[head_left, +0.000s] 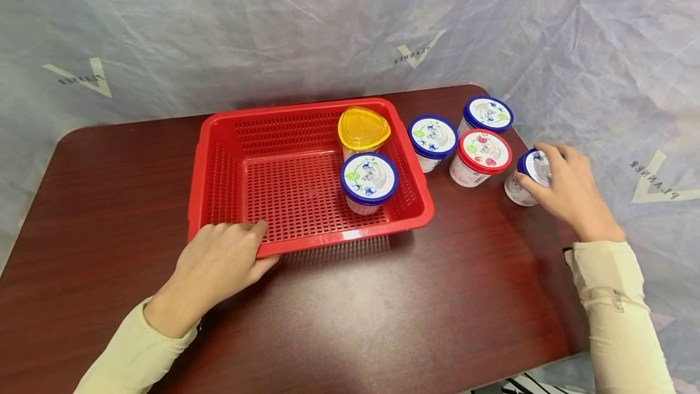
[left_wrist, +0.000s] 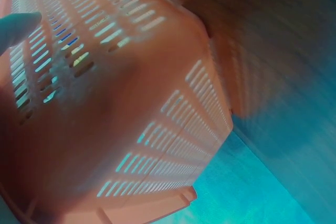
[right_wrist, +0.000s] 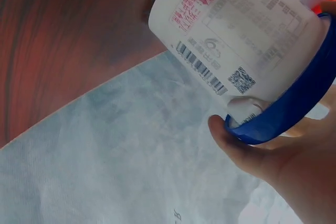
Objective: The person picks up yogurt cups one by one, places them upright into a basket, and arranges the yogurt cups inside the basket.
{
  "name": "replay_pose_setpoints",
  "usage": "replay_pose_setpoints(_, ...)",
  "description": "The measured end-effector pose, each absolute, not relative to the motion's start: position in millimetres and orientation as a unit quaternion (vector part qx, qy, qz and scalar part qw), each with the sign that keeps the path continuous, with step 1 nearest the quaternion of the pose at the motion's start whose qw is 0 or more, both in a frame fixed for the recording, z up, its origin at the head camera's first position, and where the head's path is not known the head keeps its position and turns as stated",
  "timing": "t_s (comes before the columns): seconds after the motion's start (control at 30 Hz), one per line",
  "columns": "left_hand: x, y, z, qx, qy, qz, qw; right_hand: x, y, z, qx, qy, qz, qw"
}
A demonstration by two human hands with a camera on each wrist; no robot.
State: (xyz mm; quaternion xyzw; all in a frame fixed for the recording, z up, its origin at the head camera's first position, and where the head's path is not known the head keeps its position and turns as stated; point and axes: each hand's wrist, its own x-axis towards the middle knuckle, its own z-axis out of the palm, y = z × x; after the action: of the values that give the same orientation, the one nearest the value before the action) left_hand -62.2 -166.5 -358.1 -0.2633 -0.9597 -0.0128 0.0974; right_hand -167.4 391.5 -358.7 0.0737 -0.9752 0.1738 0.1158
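Observation:
My left hand grips the near rim of a red plastic basket, fingers over the edge and thumb below it. The basket's slotted wall fills much of the left wrist view. At the right, my right hand holds a tub by its blue lid, partly hiding the lid. In the right wrist view this white tub appears tilted, showing a barcode and QR code. Inside the basket are a yellow-lidded tub and a blue-lidded tub, both toward its right side.
Between basket and right hand stand a blue-lidded tub, a red-lidded tub and another blue-lidded tub behind. The dark red wooden table ends near the right hand. Printed grey cloth hangs behind and at the right.

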Motion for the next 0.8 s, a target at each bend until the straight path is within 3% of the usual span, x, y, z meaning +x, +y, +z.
replay_pose_setpoints(0.8, -63, -166, -358, -0.266, -0.959, -0.016, 0.100, -136, 367, -327, 0.087, -0.960, 0.178, 0.199)
